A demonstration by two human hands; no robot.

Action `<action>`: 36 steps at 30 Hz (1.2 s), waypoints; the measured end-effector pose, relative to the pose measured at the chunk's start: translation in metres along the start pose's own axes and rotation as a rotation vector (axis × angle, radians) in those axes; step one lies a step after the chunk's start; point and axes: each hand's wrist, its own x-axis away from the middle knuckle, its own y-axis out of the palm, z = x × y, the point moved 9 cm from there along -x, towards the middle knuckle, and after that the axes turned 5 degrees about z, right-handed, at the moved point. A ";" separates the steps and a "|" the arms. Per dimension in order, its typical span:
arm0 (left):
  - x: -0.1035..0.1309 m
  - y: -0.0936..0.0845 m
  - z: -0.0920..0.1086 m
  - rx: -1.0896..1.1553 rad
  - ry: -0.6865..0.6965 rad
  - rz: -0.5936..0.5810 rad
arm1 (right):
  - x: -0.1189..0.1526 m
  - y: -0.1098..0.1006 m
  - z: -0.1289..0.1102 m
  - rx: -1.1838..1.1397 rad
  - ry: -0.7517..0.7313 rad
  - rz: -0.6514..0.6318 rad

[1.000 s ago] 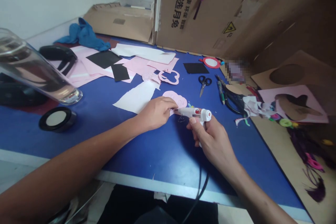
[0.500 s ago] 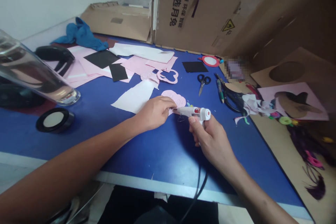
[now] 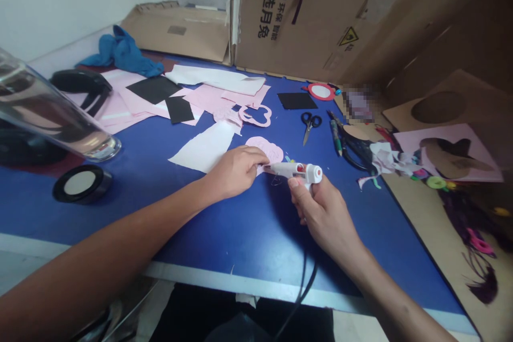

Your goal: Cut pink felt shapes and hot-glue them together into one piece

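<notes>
My right hand [image 3: 320,206] is wrapped round a white hot glue gun [image 3: 298,171], its nozzle pointing left. The nozzle tip meets the lower edge of a pink paper cut-out [image 3: 266,148] with rounded lobes. My left hand [image 3: 236,171] is closed at that same edge, fingers pressed together on the pink paper; the fingertips partly hide it. White paper [image 3: 204,144] lies under and beyond the left hand. A pink cut-out frame [image 3: 256,116] rests just behind the cut-out. From the glue gun a dark cord [image 3: 304,288] runs down over the table edge.
Small scissors [image 3: 309,127] and a black square [image 3: 297,100] lie at the back. A glass of liquid [image 3: 60,112] and a black tape roll [image 3: 82,184] stand left. Larger black-handled scissors [image 3: 355,152], paper scraps [image 3: 390,160] and trinkets lie right. Cardboard [image 3: 312,26] walls the back.
Almost nothing differs. The view has shifted very slightly; both hands and the glue gun keep their places at the pink cut-out.
</notes>
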 end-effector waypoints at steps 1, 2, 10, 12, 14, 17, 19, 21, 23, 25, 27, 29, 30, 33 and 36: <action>0.000 0.000 0.000 -0.002 0.001 0.001 | 0.000 0.000 0.000 0.000 0.003 -0.001; 0.000 0.000 0.000 -0.004 0.002 0.002 | 0.000 0.000 0.001 -0.001 0.007 -0.003; 0.001 0.000 0.000 -0.009 0.009 0.003 | 0.001 -0.001 0.001 -0.005 -0.001 0.003; 0.001 -0.001 0.000 -0.009 0.012 0.013 | 0.001 -0.002 0.001 -0.003 -0.002 0.011; 0.001 -0.001 0.000 -0.010 0.015 0.017 | 0.002 -0.003 0.002 -0.005 0.001 0.017; 0.002 -0.001 0.000 -0.007 0.018 0.009 | 0.003 -0.004 0.003 0.002 0.011 0.022; 0.001 -0.001 0.001 0.002 0.017 0.004 | 0.003 -0.005 0.004 0.012 0.018 0.023; 0.001 -0.002 0.001 0.021 0.017 0.000 | 0.004 -0.005 0.004 0.017 0.023 0.024; 0.001 -0.003 0.001 0.036 0.014 0.002 | 0.005 -0.006 0.004 0.015 0.026 0.026; 0.002 -0.003 0.000 0.035 0.005 0.009 | 0.005 -0.007 0.004 0.010 0.026 0.028; 0.003 -0.004 -0.002 0.021 -0.006 0.010 | 0.006 -0.007 0.003 0.004 0.026 0.029; 0.003 -0.003 -0.003 0.003 -0.015 0.005 | 0.007 -0.007 0.003 -0.005 0.032 0.029; 0.004 -0.003 -0.003 -0.007 -0.021 0.005 | 0.007 -0.007 0.004 -0.014 0.040 0.028; 0.004 -0.005 -0.003 -0.024 -0.022 0.017 | 0.011 -0.009 0.006 -0.060 0.080 0.027; 0.004 -0.006 0.001 -0.034 0.015 0.021 | 0.015 -0.014 0.009 -0.086 0.112 0.043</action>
